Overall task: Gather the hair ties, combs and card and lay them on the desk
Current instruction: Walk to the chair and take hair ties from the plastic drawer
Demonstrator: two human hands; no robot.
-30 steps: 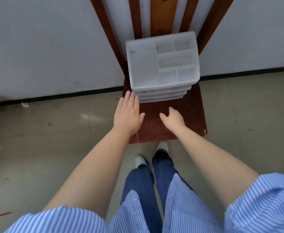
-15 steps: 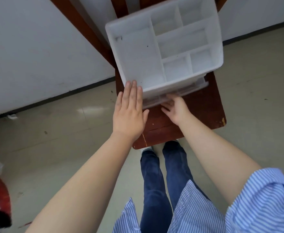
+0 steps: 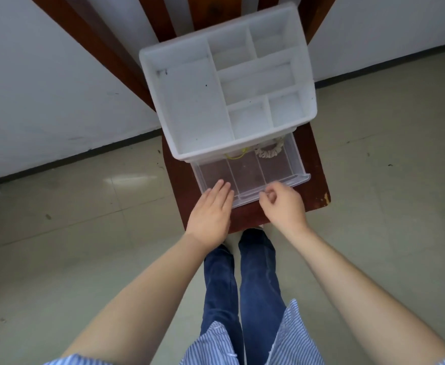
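Scrunchie [image 3: 270,152] beyond right-hand fingers [image 3: 268,192]

I see both bare forearms reaching forward and down, striped sleeves pushed up near the shoulders. My left hand [image 3: 210,212] lies flat, palm down, fingers straight and close together. My right hand [image 3: 284,205] is curled, thumb and forefinger drawn together as though pinching; from this angle I cannot tell whether they grip anything. The two hands sit side by side, apart.
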